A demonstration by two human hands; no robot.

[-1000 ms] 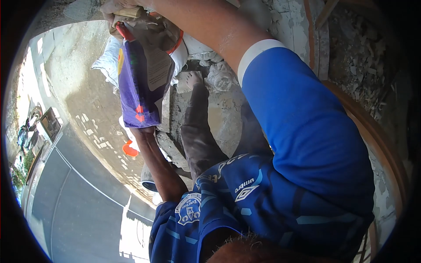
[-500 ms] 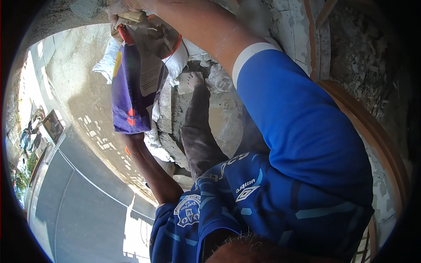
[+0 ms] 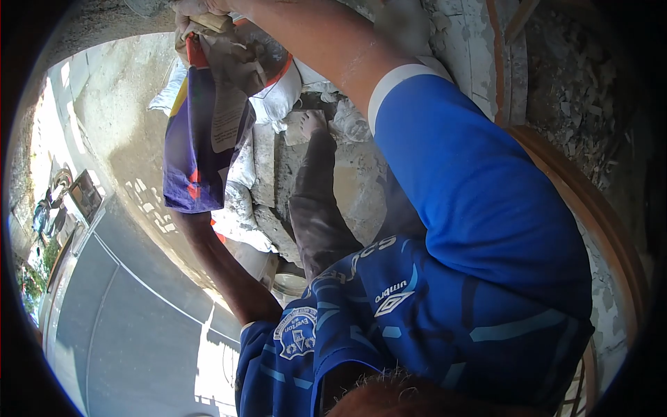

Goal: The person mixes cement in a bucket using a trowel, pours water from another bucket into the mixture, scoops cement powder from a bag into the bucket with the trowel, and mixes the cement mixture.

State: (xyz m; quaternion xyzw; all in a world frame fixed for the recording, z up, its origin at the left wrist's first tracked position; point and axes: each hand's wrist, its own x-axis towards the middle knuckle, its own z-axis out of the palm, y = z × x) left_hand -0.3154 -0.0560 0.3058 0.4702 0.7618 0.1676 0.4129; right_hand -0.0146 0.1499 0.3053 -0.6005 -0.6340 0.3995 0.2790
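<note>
At the far left I see a small heap of mixed things [image 3: 45,212] near the edge of the view, with a stretch of grey paving [image 3: 146,299] below and to its right. Next comes the purple bag [image 3: 194,142], hanging at the upper left, its lower end against the person's left forearm [image 3: 233,271]. The left hand is hidden by that bag, so I cannot tell how its fingers stand. At the bag's crumpled brown top I find the right hand [image 3: 198,7], partly cut off by the upper edge. Its fingers look bent beside a pale block [image 3: 212,23]; I cannot tell which of the two they grasp, if either. Right of the bag I make out white sacks [image 3: 278,97], then a bare foot [image 3: 315,123] with its dark trouser leg [image 3: 314,208]. The blue sleeve [image 3: 486,174] fills the middle right, and beyond it I see a curved brown board [image 3: 583,194] and broken rubble [image 3: 580,90].
</note>
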